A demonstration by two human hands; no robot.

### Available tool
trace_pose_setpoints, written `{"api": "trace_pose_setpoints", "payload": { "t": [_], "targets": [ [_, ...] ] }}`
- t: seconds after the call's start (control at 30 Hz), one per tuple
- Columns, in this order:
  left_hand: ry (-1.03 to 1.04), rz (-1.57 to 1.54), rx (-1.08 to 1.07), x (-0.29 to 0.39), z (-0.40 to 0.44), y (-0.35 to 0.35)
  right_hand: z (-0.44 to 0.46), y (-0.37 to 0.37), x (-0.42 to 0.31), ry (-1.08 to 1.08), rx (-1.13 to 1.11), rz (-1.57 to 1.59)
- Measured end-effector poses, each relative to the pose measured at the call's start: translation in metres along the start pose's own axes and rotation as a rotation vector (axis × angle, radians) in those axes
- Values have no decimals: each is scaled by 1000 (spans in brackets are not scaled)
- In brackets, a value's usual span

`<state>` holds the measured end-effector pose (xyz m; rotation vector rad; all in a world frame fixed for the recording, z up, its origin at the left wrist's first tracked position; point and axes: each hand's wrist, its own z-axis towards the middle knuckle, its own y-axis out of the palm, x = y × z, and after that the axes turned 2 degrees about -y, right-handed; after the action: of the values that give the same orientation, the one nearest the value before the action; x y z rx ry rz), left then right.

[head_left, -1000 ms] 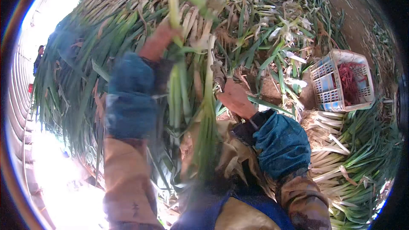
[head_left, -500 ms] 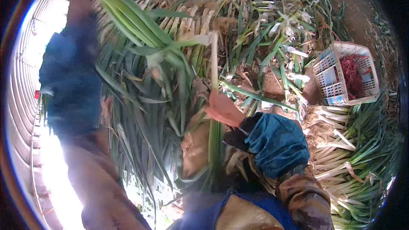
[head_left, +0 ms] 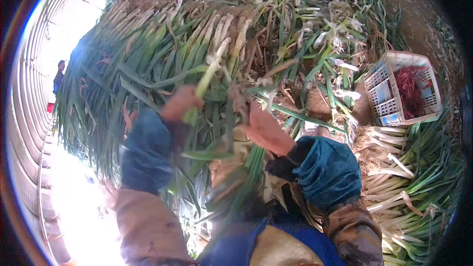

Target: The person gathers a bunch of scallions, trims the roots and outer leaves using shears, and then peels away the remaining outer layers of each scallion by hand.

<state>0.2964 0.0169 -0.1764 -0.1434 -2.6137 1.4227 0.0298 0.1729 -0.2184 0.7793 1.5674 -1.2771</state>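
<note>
My left hand, blurred, is closed round a long green onion; its white root end tilts up and right. Close by on the right, my right hand has its fingers curled; what lies inside them is hidden. A greyish-brown, dry-looking shape sits at its fingertips, too blurred to name. Green leaves hang just below this hand, over my lap. Behind both hands lies a thick pile of untrimmed green onions, white ends pointing away from me.
On the right stands a white plastic basket holding red string. Cleaned green onions lie below it, white ends inward. Loose leaves and peelings cover the ground behind. A person is far left, near the ribbed wall.
My left hand has come down from the upper left, where it held up a bunch of leaves, to beside my right hand. The white stalk upright above my right hand no longer shows there.
</note>
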Motion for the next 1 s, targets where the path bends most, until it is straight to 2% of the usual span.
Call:
{"api": "trace_pose_setpoints", "payload": {
  "t": [0.07, 0.13, 0.27, 0.37, 0.47, 0.57, 0.67, 0.87, 1.0],
  "targets": [
    [-35, -684, 55, 23, -38, 43, -3, 18, 8, -62, -22, -68],
    [-9, -691, 88, 27, -60, 62, -8, 31, 21, -146, -43, -127],
    [64, -621, 210, 33, -80, 79, 12, 33, 20, -101, 91, -175],
    [103, -763, 229, 30, -84, 88, 6, 39, 13, -140, 48, -174],
    [77, -720, 188, 16, -80, 100, 6, 35, 10, -125, -11, -185],
    [69, -751, 202, 20, -83, 100, -4, 35, 2, -22, -114, -72],
    [92, -926, 181, 35, -94, 92, -8, 32, 1, -2, -131, -59],
    [20, -826, 174, 23, -85, 101, 15, 30, 4, 88, -59, -92],
    [-42, -883, 142, 30, -100, 102, 34, 37, 12, 36, 40, -124]
  ]
}}
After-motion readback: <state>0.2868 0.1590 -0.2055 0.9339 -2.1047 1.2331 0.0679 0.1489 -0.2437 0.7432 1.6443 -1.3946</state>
